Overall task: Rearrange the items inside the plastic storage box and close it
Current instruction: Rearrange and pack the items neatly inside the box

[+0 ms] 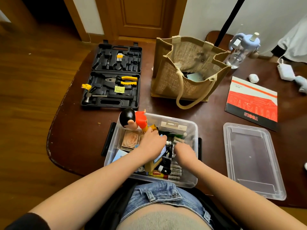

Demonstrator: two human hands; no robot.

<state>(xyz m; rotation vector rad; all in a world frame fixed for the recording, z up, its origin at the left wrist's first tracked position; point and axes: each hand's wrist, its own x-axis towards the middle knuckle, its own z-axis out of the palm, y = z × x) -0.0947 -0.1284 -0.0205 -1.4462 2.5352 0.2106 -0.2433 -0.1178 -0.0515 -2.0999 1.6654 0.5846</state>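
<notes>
The clear plastic storage box [194,163] sits open at the table's near edge, full of small items. Both hands are inside it. My left hand [152,143] grips the legs of a cartoon figurine [132,119] with a black head and orange shirt, which leans over the box's far left rim. My right hand [183,152] reaches down among batteries [178,140] and cables, fingers curled and hidden; what it holds cannot be seen. A rose-print box [131,140], a white carton [172,127] and a Carmex tube [157,173] lie inside. The clear lid [252,160] lies to the right.
An open black tool case [114,75] with yellow pliers and a hammer lies at the far left. A jute tote bag [189,70] stands behind the box. A red TOOLS booklet [254,102], a baby bottle [240,47] and a white charger [285,71] occupy the right side.
</notes>
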